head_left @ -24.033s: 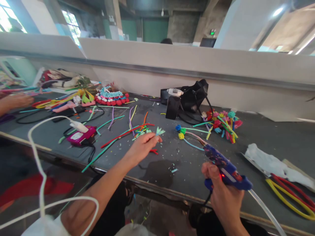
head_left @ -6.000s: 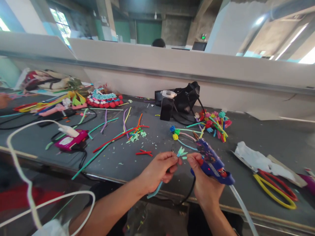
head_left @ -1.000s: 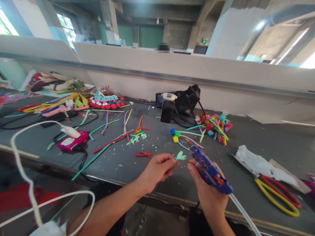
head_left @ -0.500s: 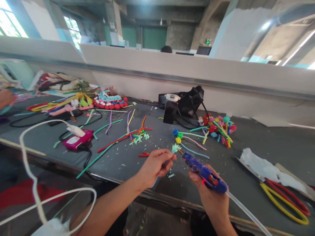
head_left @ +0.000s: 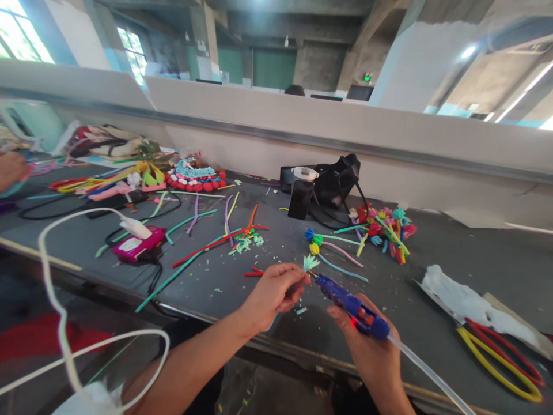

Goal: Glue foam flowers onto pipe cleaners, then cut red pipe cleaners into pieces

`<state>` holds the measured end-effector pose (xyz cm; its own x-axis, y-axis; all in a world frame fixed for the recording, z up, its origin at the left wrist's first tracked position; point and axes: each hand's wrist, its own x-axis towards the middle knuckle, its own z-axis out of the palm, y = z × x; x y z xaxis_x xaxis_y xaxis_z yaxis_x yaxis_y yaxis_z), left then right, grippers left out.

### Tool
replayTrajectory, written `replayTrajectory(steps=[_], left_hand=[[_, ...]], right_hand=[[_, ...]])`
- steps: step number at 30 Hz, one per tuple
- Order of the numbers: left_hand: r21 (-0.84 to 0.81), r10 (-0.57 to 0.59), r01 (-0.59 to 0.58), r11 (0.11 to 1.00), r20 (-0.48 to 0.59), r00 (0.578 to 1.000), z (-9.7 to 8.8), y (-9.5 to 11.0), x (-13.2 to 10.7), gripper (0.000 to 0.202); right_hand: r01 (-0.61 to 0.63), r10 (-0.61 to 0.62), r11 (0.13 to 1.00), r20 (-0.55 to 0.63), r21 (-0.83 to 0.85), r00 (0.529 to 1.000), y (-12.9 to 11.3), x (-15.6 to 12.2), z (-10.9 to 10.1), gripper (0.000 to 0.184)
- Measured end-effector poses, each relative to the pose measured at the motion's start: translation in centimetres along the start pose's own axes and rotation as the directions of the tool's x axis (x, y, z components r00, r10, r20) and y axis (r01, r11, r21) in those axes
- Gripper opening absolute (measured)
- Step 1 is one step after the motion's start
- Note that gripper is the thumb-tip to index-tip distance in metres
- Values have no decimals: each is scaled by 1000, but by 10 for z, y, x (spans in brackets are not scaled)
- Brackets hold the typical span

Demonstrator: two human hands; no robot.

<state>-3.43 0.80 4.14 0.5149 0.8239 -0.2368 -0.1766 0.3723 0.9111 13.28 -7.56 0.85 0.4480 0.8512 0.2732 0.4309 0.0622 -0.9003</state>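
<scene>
Between the fingertips of my left hand point(head_left: 280, 291) is a small pale green pipe-cleaner flower point(head_left: 310, 263), its petals fanned upward. My right hand point(head_left: 367, 340) is wrapped round a blue glue gun point(head_left: 352, 305), which has a lit red light and a clear glue stick point(head_left: 427, 372) out of its back. The gun's nozzle sits at the base of the flower, close to my left fingertips. Just beyond lie finished-looking pom-pom stems in blue, green and yellow, with a yellow flower head point(head_left: 314, 249) nearest.
Loose pipe cleaners point(head_left: 220, 245) and green clippings point(head_left: 247, 244) lie to the left, near a magenta power adapter point(head_left: 138, 243). Behind are a phone point(head_left: 300, 200), a black bag point(head_left: 337, 181) and a flower bunch point(head_left: 391, 227). Scissors point(head_left: 501, 351) lie right. Another person's hand point(head_left: 12, 171) is far left.
The glue gun has moved slightly left and down, bringing its nozzle from beside the petals to the flower's base. My left hand has barely moved.
</scene>
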Motion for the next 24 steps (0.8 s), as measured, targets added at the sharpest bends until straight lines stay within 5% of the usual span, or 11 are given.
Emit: replayTrajectory(steps=[24], left_hand=[[20,16,-15,1000,-13,1000,0,-1,-1,24]], right_hand=[[-47,47,999,29,1,998,16,1,-1,32]])
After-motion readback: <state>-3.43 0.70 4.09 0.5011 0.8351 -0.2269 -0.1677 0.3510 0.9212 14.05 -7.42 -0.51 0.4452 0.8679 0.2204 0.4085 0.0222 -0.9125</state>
